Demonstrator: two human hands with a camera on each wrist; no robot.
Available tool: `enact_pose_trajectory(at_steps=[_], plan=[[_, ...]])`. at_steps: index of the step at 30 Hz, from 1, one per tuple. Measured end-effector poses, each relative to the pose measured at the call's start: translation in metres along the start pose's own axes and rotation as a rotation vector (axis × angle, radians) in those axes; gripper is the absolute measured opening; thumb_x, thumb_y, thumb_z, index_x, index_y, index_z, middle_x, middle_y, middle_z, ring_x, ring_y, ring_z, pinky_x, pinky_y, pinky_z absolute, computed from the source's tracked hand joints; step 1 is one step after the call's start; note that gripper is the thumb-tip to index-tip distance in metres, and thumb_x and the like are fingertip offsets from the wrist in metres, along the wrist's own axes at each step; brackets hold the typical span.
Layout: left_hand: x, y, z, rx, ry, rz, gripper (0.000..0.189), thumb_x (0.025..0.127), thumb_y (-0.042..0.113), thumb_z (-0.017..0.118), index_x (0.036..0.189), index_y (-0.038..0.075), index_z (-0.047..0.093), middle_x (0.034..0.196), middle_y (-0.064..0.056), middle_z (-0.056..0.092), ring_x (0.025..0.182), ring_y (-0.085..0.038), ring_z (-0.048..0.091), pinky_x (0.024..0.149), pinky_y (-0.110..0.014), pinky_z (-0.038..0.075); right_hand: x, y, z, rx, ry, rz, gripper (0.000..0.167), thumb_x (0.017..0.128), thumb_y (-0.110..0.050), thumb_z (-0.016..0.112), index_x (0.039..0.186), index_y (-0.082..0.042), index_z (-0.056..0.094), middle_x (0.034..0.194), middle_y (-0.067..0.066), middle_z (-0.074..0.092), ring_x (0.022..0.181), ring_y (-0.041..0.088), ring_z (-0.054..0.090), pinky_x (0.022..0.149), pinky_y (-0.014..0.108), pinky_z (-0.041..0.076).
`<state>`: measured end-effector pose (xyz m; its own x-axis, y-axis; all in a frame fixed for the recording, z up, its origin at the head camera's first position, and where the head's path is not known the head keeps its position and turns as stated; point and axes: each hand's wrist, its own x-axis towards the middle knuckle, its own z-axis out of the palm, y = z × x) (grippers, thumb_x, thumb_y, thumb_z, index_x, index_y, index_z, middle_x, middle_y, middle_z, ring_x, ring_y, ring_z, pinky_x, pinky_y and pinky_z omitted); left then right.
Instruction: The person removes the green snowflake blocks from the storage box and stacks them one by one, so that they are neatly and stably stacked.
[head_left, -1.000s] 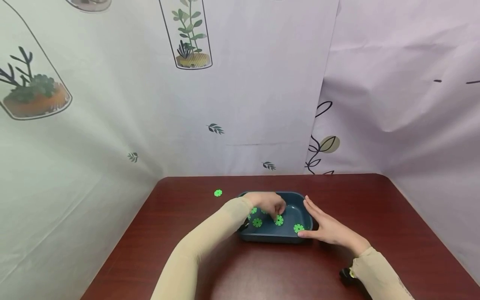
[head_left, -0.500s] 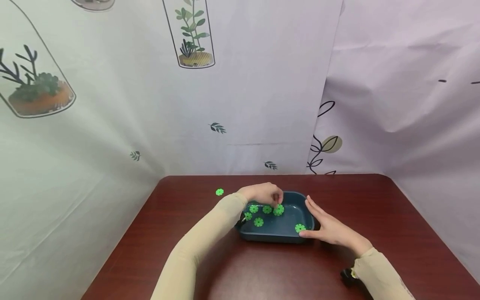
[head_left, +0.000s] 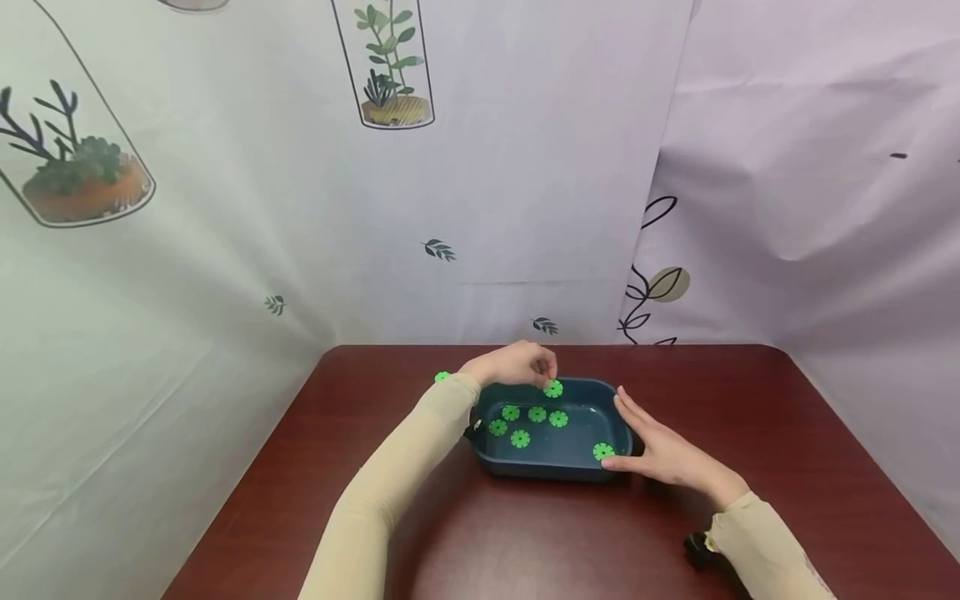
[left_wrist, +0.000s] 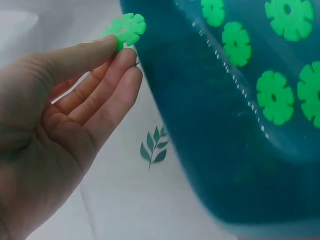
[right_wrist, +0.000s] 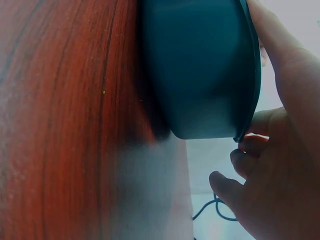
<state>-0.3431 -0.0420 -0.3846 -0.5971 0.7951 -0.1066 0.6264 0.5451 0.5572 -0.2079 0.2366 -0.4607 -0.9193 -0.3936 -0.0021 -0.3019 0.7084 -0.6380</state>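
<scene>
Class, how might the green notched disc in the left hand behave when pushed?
The green notched disc is probably stiff: pinched at its edge by the left hand, it looks flat. Thin and slotted, it seems light. Laid flat like the discs in the blue tray, it would likely slide, not roll.

on the table point(head_left: 540, 533) stands a tray point(head_left: 573, 446) with six discs point(head_left: 521, 439) in it, another disc point(head_left: 442, 377) to its left.

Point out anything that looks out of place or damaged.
One green disc lies alone on the table, left of the blue tray; the others are inside it or in the left hand. Nothing looks damaged.
</scene>
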Motion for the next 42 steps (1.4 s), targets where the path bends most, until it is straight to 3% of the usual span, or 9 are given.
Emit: enact_pose_trajectory(at_steps=[12, 21, 25, 31, 38, 42], plan=[[-0.025, -0.021, -0.029, -0.055, 0.238, -0.066, 0.003, 0.097, 0.008, 0.067, 0.1, 0.008, 0.069, 0.092, 0.0, 0.071, 0.092, -0.023, 0.069, 0.079, -0.031, 0.053, 0.001, 0.002, 0.001, 0.0, 0.018, -0.02, 0.114, 0.082, -0.059, 0.076, 0.161, -0.004, 0.016, 0.167, 0.019, 0.006, 0.148, 0.048, 0.019, 0.106, 0.069, 0.032], [-0.053, -0.045, -0.046, -0.102, 0.355, -0.12, 0.004, 0.096, 0.007, 0.067, 0.099, 0.007, 0.07, 0.092, -0.002, 0.07, 0.088, -0.02, 0.067, 0.078, -0.033, 0.054, 0.001, 0.0, 0.0, -0.006, 0.012, -0.006, 0.115, 0.081, -0.061, 0.076, 0.161, -0.005, 0.016, 0.168, 0.017, 0.005, 0.148, 0.048, 0.018, 0.106, 0.068, 0.032], [-0.067, -0.053, -0.047, -0.124, 0.417, -0.146, 0.005, 0.097, 0.008, 0.067, 0.101, 0.006, 0.07, 0.095, -0.005, 0.07, 0.093, -0.026, 0.067, 0.082, -0.036, 0.055, 0.001, -0.001, 0.0, -0.009, 0.011, -0.003, 0.115, 0.081, -0.062, 0.075, 0.161, -0.006, 0.015, 0.168, 0.018, 0.005, 0.148, 0.048, 0.019, 0.106, 0.068, 0.033], [-0.085, -0.065, -0.048, -0.128, 0.525, -0.215, 0.01, 0.098, 0.014, 0.067, 0.106, 0.009, 0.072, 0.102, -0.005, 0.07, 0.097, -0.023, 0.066, 0.086, -0.041, 0.055, 0.001, 0.0, 0.001, -0.008, 0.011, -0.003, 0.115, 0.081, -0.06, 0.076, 0.161, -0.005, 0.015, 0.168, 0.017, 0.005, 0.148, 0.048, 0.019, 0.106, 0.068, 0.033], [-0.103, -0.083, -0.046, -0.19, 0.6, -0.273, 0.011, 0.097, 0.014, 0.068, 0.106, 0.01, 0.074, 0.102, -0.007, 0.071, 0.101, -0.036, 0.067, 0.085, -0.045, 0.054, 0.0, 0.001, 0.002, -0.004, 0.008, -0.002, 0.115, 0.081, -0.061, 0.076, 0.161, -0.005, 0.015, 0.168, 0.017, 0.005, 0.147, 0.048, 0.019, 0.105, 0.069, 0.033], [-0.11, -0.093, -0.042, -0.213, 0.645, -0.308, 0.014, 0.097, 0.015, 0.068, 0.108, 0.008, 0.075, 0.102, -0.008, 0.073, 0.096, -0.031, 0.069, 0.083, -0.045, 0.055, 0.001, 0.001, 0.001, -0.005, 0.004, 0.001, 0.115, 0.081, -0.062, 0.075, 0.162, -0.007, 0.014, 0.168, 0.016, 0.004, 0.148, 0.048, 0.019, 0.105, 0.068, 0.033]])
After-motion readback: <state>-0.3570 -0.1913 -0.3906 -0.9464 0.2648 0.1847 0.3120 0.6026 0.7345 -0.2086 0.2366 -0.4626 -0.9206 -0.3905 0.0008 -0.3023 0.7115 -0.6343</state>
